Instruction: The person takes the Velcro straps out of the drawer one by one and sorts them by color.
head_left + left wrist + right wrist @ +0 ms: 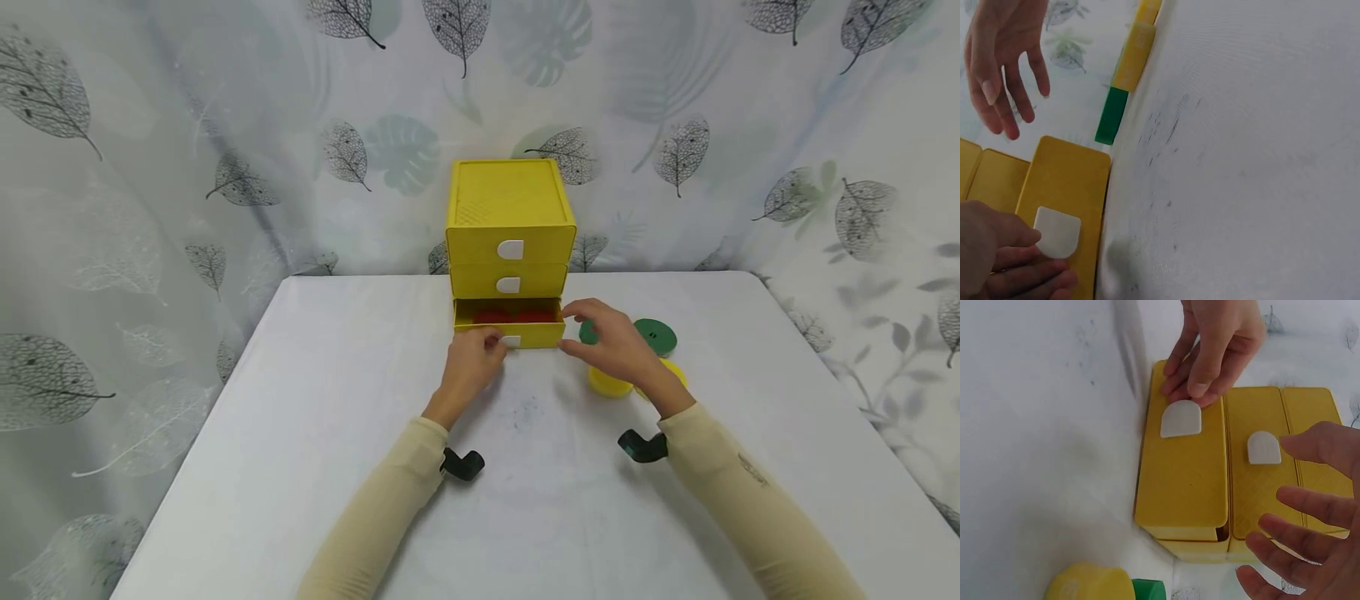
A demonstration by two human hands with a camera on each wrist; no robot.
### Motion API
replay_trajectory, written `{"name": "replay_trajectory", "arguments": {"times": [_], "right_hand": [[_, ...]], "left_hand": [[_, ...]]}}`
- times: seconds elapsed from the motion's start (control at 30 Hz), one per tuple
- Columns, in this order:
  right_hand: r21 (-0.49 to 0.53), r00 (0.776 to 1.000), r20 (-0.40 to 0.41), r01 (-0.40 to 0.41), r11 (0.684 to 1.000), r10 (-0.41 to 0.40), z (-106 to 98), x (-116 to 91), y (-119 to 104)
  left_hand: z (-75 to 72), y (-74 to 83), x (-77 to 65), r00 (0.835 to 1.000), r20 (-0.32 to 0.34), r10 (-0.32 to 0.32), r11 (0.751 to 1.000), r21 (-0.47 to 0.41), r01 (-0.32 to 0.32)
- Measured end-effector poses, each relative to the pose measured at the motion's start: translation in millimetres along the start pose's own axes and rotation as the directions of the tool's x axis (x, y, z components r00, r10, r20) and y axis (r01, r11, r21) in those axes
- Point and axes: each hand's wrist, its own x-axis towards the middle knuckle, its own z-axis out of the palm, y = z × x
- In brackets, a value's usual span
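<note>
A small yellow drawer unit [512, 193] has three drawers with white tabs. Its bottom drawer [474, 333] stands partly out, with red pieces [517, 317] lying inside. My left hand [471, 367] touches the left part of that drawer's front; its thumb and fingers lie close beside the white tab [1059, 232]. Near the drawer's right side, my right hand [611, 342] hovers with fingers spread and nothing in them, as the right wrist view also shows. Beside and partly behind this hand lie green discs [655, 337] and yellow discs [609, 383].
A white-covered table [360, 375] carries everything. Behind it and along both sides hangs a leaf-patterned cloth [262, 125]. The drawer unit stands at the table's far edge. A black wrist mount [462, 465] sticks out from the left sleeve, another [643, 447] from the right.
</note>
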Motion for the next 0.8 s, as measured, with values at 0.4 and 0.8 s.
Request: {"name": "replay_trajectory", "arguments": {"times": [0.4, 0.8], "right_hand": [[-0.069, 0.991, 0.113, 0.076, 0.995, -0.068, 6.1, 22.7, -13.0], [-0.114, 0.980, 0.183, 0.102, 0.988, -0.081, 9.1, 45.6, -16.1]], "left_hand": [[-3.6, 4.1, -16.5, 0.989, -0.040, 0.145, 0.984, 0.114, -0.140], [-5.6, 4.9, -19.7, 0.981, -0.043, 0.189, 0.955, 0.241, -0.174]]}}
